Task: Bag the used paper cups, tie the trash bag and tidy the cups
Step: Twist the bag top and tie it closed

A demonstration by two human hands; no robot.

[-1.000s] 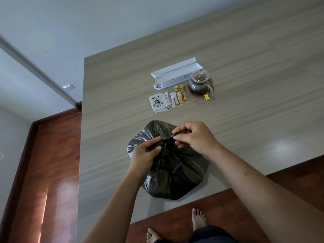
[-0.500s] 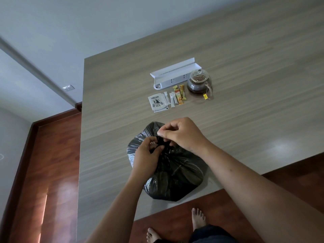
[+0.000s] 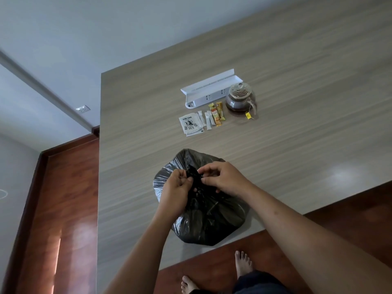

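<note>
A full black trash bag (image 3: 207, 221) sits on the wooden table (image 3: 297, 145) near its front edge. Its gathered neck sticks up between my two hands. My left hand (image 3: 177, 189) pinches the neck from the left side. From the right, my right hand (image 3: 222, 177) pinches a strip of the same black plastic with curled fingers. No paper cups are visible; whatever the bag holds is hidden inside it.
Farther back on the table lie a white power strip (image 3: 210, 90), a glass teapot (image 3: 240, 98) with dark tea, a tea packet (image 3: 191, 125) and several sachets (image 3: 214, 115). The table's left edge drops to a red-brown wooden floor (image 3: 63, 209). My bare feet stand below the front edge.
Both hands have worked the bag's neck: the right hand drew back to the right of the neck, and the left hand stayed pinching it. The bag has stayed put.
</note>
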